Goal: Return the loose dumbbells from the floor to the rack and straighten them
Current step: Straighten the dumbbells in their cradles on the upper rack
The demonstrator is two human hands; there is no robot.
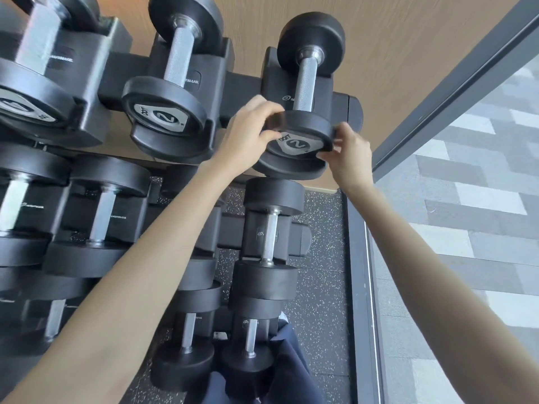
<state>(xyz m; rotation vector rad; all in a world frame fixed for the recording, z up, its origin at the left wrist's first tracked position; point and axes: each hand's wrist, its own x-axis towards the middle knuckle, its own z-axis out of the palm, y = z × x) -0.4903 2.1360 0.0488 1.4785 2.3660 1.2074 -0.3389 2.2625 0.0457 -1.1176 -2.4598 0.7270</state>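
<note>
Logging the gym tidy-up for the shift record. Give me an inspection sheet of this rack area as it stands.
Surface: black tiered rack standing on a speckled floor.
Job's things: end dumbbell, marked 2, lies in the top tier's rightmost cradle. The neighbour dumbbell, also marked 2, sits to its left. The lower dumbbells fill the tiers beneath. No loose dumbbell shows on the visible floor.
Clutter: nothing seen.
Grippers: left hand and right hand both grip the rim of the end dumbbell's near head.
Cables: nothing seen.
Surroundings: wood-panel wall behind the rack; glass wall to the right, paving outside.
</note>
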